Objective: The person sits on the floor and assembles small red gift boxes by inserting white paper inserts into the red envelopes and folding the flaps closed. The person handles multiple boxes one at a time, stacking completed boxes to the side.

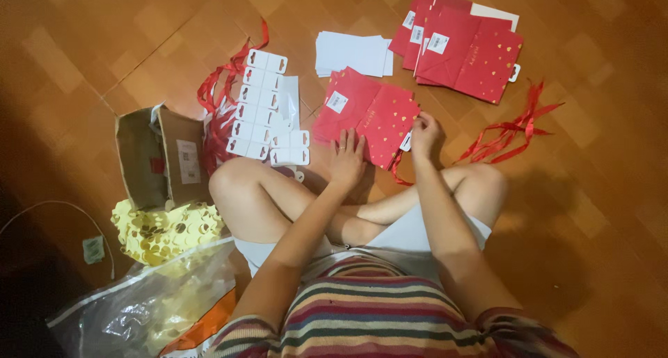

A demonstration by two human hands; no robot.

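A flat red bag (365, 116) on the floor (591, 212), just before the crossed legs, is pressed steady under the open left hand (346, 157), while its edge is pinched in the right hand's (426, 134) closed grip, seemingly at a red ribbon (398, 171).

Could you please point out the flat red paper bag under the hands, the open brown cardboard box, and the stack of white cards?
Flat red paper bag (369, 118), head view: its middle panel.
Open brown cardboard box (142, 156), head view: its inner wall.
Stack of white cards (351, 52), head view: top card's middle.
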